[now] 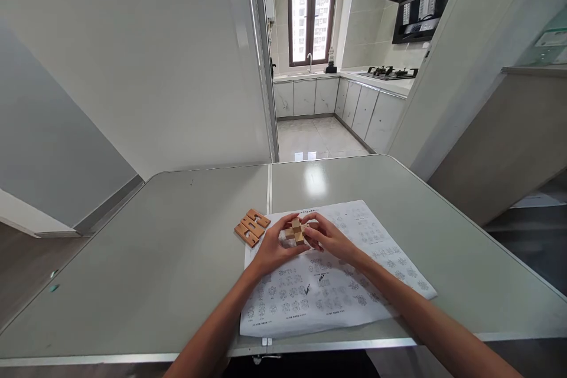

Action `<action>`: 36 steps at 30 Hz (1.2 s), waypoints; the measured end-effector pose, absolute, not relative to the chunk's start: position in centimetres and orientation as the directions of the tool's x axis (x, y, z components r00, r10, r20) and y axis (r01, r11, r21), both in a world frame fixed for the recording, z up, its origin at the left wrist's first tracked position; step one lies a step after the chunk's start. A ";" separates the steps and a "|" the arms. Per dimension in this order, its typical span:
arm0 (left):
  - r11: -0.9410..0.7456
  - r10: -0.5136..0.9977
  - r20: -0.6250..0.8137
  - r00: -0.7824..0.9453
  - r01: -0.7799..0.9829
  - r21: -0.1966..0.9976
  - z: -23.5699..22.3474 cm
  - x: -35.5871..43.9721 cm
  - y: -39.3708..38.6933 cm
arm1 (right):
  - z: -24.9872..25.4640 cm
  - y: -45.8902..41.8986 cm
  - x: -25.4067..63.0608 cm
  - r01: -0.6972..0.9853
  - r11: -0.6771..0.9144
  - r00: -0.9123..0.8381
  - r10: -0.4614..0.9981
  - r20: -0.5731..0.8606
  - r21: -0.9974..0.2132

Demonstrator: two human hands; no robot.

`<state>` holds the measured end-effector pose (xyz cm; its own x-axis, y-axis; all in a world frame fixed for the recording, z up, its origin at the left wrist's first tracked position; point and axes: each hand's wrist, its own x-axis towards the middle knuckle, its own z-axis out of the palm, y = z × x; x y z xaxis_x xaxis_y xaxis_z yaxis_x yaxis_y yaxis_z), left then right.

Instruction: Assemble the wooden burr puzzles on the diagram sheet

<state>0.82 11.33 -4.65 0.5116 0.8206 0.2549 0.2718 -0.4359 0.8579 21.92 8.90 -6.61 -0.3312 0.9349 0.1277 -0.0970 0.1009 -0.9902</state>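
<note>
A small wooden interlocking puzzle (296,231) of notched light-wood bars is held just above a printed instruction sheet (328,283). My left hand (273,246) pinches it from the left with curled fingers. From the right, my right hand (326,237) grips it with fingers bent round the bars. Several loose darker wooden puzzle pieces (251,227) lie side by side on the table, just left of my left hand and off the sheet's top left corner.
The grey-green folding table (155,271) has a seam down its middle and a metal front edge. A white wall stands behind it on the left. A doorway opens to a kitchen (328,100) with cabinets, sink and stove. A counter stands at the right.
</note>
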 end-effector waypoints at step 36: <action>-0.113 0.783 0.094 0.615 -0.007 0.994 -4.8 0.4 11.9 | -7.3 7.9 21.8 0.338 0.447 -0.241 0.892 0.383 -0.828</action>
<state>0.37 11.91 -4.75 0.6150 0.7829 0.0938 -0.0073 -0.1133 0.9935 21.79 7.92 -7.25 -0.2410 0.8917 0.3830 0.3376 0.4470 -0.8284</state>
